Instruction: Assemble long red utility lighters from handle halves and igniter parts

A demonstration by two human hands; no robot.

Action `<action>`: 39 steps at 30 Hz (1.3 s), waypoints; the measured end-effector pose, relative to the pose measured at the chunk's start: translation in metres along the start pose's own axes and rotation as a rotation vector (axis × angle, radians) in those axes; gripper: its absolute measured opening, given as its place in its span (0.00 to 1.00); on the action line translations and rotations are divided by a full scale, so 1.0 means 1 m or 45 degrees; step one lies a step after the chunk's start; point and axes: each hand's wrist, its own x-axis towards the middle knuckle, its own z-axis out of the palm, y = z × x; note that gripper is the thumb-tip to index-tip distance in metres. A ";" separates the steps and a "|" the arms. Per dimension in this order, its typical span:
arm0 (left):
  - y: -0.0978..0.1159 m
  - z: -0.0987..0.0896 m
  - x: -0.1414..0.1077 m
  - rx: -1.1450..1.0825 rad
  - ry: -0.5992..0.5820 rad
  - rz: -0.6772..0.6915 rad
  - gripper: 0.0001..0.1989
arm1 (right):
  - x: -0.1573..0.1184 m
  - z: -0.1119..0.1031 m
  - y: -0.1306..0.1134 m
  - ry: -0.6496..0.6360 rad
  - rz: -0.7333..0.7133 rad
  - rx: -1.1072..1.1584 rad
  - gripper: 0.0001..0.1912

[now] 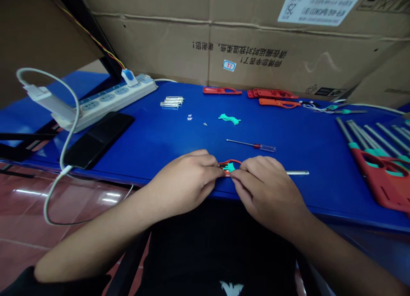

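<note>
Close to the table's front edge, my left hand (188,176) and my right hand (267,183) hold a long-necked gas lighter (227,174) between them. Its red shell is open, showing a teal trigger piece (229,167) and dark parts inside. A metal tube (297,173) sticks out to the right of my right hand. Both hands have curled fingers, which cover most of the shell. Just beyond lies a screwdriver (261,147) with a clear and red handle. Farther back are teal trigger pieces (229,119) and tiny screws (205,124).
Red shell halves (222,91) and an orange one (278,103) lie by the cardboard box (153,44). Clear gas tanks (172,102) sit at the back. Left are a power strip (109,98), phone (99,140) and white cable (72,129). Several lighters (384,176) are piled right.
</note>
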 end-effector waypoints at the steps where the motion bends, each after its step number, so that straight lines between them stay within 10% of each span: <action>1: 0.001 -0.001 -0.001 -0.003 -0.009 -0.006 0.13 | -0.001 0.000 0.000 0.002 0.009 0.006 0.10; 8: -0.025 -0.041 -0.001 0.044 0.261 -0.124 0.13 | -0.001 0.001 0.008 0.024 0.039 0.000 0.10; 14: -0.085 -0.085 0.027 0.416 0.203 -0.678 0.12 | 0.008 -0.010 0.007 0.075 -0.051 -0.033 0.10; 22: -0.144 -0.065 0.039 0.576 0.160 -0.890 0.19 | 0.082 -0.024 0.034 -0.227 0.012 0.007 0.12; 39: -0.134 -0.051 0.041 0.645 0.080 -0.887 0.20 | 0.182 0.048 0.042 -0.421 -0.295 -0.235 0.21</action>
